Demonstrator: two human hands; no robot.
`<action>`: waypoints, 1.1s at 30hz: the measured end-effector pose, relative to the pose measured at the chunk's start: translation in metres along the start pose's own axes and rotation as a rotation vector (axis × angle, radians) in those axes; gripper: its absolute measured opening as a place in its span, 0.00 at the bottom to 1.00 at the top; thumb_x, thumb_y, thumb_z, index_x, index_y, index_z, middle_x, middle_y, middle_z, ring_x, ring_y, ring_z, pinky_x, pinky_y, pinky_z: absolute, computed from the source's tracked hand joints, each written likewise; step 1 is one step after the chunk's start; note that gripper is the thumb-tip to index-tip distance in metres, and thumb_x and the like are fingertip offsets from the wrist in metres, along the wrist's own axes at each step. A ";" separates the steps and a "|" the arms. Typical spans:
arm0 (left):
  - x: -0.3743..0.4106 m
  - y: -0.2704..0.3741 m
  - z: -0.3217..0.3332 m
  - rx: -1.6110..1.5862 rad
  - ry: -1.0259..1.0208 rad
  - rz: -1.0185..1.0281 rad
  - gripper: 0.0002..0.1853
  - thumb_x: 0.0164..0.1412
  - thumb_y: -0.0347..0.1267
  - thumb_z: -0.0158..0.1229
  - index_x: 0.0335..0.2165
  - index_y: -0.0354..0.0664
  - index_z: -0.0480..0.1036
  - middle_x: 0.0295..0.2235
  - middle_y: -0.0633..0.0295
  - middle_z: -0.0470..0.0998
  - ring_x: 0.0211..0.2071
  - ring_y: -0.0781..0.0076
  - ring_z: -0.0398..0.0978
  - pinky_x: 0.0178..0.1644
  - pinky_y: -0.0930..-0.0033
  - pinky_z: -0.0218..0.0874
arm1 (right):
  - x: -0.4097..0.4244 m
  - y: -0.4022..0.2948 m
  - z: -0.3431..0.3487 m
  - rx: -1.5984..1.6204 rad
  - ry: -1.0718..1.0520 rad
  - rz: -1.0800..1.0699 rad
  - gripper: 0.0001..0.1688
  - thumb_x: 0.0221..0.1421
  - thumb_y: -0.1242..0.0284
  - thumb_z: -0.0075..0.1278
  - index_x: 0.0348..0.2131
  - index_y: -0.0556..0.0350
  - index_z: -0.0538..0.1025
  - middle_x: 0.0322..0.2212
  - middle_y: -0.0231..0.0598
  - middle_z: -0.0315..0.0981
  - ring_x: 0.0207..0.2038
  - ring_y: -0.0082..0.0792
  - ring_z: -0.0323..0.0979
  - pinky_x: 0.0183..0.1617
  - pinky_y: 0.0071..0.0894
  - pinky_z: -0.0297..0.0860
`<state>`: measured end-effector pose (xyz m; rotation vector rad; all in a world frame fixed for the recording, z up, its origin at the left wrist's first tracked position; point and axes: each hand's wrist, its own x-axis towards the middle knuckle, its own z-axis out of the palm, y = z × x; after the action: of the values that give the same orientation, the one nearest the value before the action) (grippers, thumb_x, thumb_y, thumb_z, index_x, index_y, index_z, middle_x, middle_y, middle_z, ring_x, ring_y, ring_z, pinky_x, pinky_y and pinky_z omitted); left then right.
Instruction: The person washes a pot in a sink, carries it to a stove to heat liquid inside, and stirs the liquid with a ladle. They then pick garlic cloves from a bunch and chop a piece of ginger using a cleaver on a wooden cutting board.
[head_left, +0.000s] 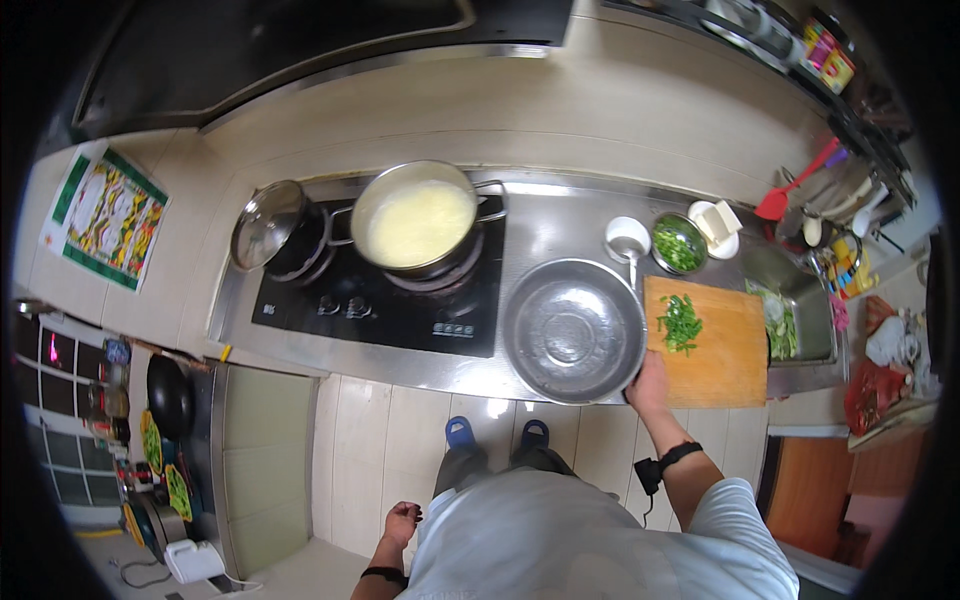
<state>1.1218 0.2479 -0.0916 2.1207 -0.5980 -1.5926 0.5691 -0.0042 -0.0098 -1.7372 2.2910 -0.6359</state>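
My right hand (649, 384) is at the lower right rim of a wide metal basin (574, 330), beside a wooden cutting board (724, 345); its fingers are partly hidden. Chopped green onions (680, 322) lie on the board. My left hand (403, 517) hangs low beside my body, away from the counter, its fingers loosely curled. On the cooktop (300, 319), a two-handled pot (427, 214) holds pale yellow contents. Behind the board are a metal bowl (679, 241) of chopped greens, a white bowl (627, 234) with a spoon and a pale block (722, 221) on a white dish.
A dark pot (296, 251) with a tilted glass lid (268, 225) stands on the left burner. At right, a sink (806, 300) holds leafy greens. A red spatula (784, 195) hangs near the wall. The range hood (270, 45) overhangs the cooktop.
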 end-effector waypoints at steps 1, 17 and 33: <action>0.007 -0.003 -0.002 -0.024 -0.007 0.001 0.05 0.64 0.26 0.50 0.33 0.41 0.73 0.29 0.62 0.78 0.29 0.73 0.76 0.32 0.72 0.67 | -0.001 0.000 -0.004 0.032 0.033 -0.003 0.17 0.44 0.82 0.48 0.38 0.59 0.69 0.35 0.52 0.68 0.40 0.53 0.68 0.43 0.48 0.66; 0.138 -0.039 -0.167 -0.225 -0.102 -0.115 0.10 0.61 0.33 0.52 0.36 0.38 0.73 0.29 0.58 0.77 0.27 0.70 0.75 0.31 0.68 0.66 | -0.015 -0.410 0.037 0.207 -0.271 -0.405 0.07 0.51 0.78 0.52 0.34 0.56 0.75 0.30 0.47 0.74 0.33 0.51 0.74 0.36 0.40 0.71; 0.150 -0.136 -0.264 -0.392 -0.077 -0.345 0.07 0.59 0.32 0.50 0.32 0.39 0.71 0.25 0.61 0.75 0.25 0.70 0.74 0.27 0.69 0.65 | 0.040 -0.565 0.233 -0.436 -0.393 -0.368 0.26 0.53 0.69 0.55 0.51 0.51 0.67 0.39 0.49 0.74 0.41 0.49 0.74 0.45 0.44 0.71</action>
<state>1.4259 0.2937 -0.2190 1.9391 0.0692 -1.8006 1.1414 -0.2158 0.0402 -2.2590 1.9456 0.1756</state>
